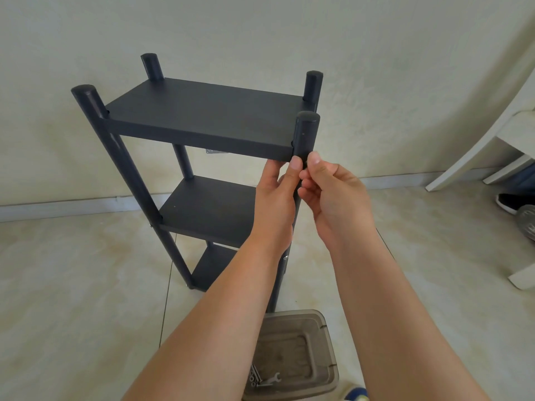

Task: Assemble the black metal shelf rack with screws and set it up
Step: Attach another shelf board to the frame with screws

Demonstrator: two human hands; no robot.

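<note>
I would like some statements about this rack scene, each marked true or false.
1. The rack stands upright on the floor. True.
2. Both hands are at the near right post. True.
3. The left hand holds the wrench. False: the wrench lies in the box.
4. The rack shows only one shelf. False: three shelves show.
5. The right hand rests on the top shelf. False: it is at the post.

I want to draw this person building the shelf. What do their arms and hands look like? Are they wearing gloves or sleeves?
No gloves and no sleeves: both forearms are bare as far as the picture shows. The left hand and right hand have short, plain nails, and I see no rings, watch or bracelets.
</note>
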